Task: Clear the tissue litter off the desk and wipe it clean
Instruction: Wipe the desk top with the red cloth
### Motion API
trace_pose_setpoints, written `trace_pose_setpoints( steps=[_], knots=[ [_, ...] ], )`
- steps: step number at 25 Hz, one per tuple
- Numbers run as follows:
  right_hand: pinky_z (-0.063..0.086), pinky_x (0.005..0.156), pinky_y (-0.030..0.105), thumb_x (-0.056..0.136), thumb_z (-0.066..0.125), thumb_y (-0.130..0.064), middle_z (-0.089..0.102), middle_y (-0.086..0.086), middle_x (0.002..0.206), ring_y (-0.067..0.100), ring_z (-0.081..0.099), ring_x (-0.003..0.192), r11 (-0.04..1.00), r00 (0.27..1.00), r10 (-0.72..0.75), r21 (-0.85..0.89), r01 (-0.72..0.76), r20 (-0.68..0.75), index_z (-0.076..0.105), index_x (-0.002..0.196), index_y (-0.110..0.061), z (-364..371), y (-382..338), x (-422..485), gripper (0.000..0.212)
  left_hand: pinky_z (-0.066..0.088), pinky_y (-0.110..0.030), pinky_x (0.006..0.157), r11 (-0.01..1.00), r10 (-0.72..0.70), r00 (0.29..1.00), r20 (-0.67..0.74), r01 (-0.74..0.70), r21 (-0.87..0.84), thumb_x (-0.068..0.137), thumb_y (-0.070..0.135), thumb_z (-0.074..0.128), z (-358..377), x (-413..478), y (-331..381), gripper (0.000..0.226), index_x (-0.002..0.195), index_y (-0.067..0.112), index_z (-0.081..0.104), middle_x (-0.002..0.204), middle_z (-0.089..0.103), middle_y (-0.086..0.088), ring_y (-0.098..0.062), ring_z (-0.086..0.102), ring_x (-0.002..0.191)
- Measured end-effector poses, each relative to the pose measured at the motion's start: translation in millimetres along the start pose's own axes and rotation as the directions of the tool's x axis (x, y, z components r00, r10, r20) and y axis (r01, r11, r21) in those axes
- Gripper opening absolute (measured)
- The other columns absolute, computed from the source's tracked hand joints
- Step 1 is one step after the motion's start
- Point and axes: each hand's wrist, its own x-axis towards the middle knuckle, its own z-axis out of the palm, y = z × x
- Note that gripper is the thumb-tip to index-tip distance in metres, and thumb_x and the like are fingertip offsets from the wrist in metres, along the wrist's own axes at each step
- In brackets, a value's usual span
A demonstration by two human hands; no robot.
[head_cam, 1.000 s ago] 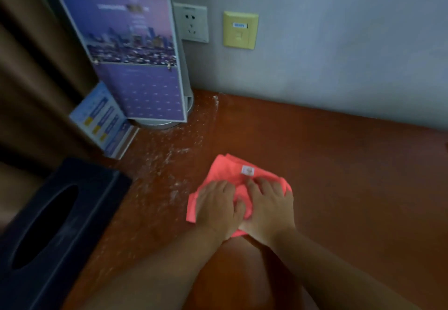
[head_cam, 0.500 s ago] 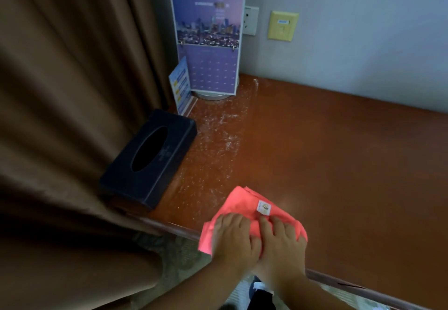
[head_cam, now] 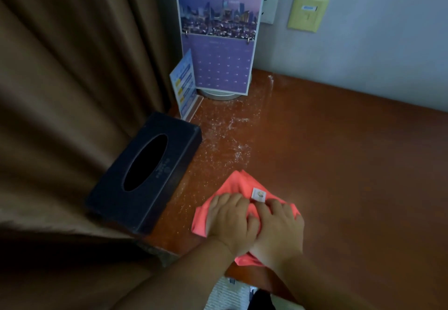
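Cloth (head_cam: pixel 238 183): coral, folded, flat on the desk (head_cam: pixel 339 164), just right of the tissue box (head_cam: pixel 145 171).
Left hand (head_cam: pixel 230 222): palm down, fingers flat, pressing the cloth.
Right hand (head_cam: pixel 278 229): likewise, touching the left hand.
White specks (head_cam: pixel 228 137): on the desk right of the tissue box, beyond the cloth.
Calendar (head_cam: pixel 218 43): upright behind the tissue box.

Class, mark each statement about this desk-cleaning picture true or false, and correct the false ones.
1. The left hand and the right hand both press on the folded coral cloth. True.
2. The dark blue rectangular tissue box stands right of the cloth. False: it stands left of it, by the brown curtain.
3. White specks lie on the reddish-brown wooden desk between the cloth and the purple calendar. True.
4. A tissue sticks out of the box's oval opening. False: the opening shows only dark.
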Motion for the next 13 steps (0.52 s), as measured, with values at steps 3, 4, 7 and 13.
trace_pose_setpoints(
  steps=[3,4,7,13],
  knots=[
    [0.045,0.067,0.04,0.066,0.047,-0.052,0.066,-0.001,0.084,0.03,0.062,0.073,0.999,0.998,-0.018,-0.029,0.016,-0.06,0.07,0.089,-0.025,12,15,63,0.042,0.038,-0.03,0.078,0.999,0.035,0.999,-0.031,-0.034,0.036,0.072,0.038,0.039,17,65,-6,0.029,0.069,0.019,0.061,0.069,0.06,0.004,-0.018,0.056,0.068],
    [0.045,0.067,0.039,0.066,0.047,-0.051,0.066,0.0,0.084,0.031,0.062,0.074,0.999,0.998,-0.013,-0.044,0.011,-0.066,0.07,0.091,-0.024,16,20,84,0.043,0.036,-0.03,0.078,0.998,0.05,0.998,-0.025,-0.049,0.038,0.072,0.038,0.038,24,87,-8,0.031,0.069,0.018,0.061,0.069,0.06,0.002,-0.02,0.056,0.067],
    [0.045,0.067,0.037,0.066,0.049,-0.052,0.067,0.001,0.087,0.031,0.061,0.076,0.996,0.998,0.013,-0.088,-0.018,-0.054,0.07,0.092,-0.024,26,38,140,0.044,0.034,-0.033,0.075,0.993,0.102,0.994,-0.049,-0.099,0.064,0.074,0.037,0.037,47,150,-11,0.034,0.066,0.014,0.061,0.067,0.061,-0.002,-0.024,0.055,0.065],
    [0.041,0.064,0.036,0.068,0.049,-0.051,0.064,0.003,0.087,0.033,0.06,0.078,0.997,0.998,-0.023,-0.073,0.019,-0.06,0.067,0.09,-0.023,33,94,267,0.04,0.04,-0.03,0.064,0.997,0.072,0.992,-0.1,-0.073,-0.006,0.072,0.035,0.039,92,276,5,0.032,0.059,0.014,0.058,0.061,0.059,-0.005,-0.027,0.054,0.059]
  ],
)
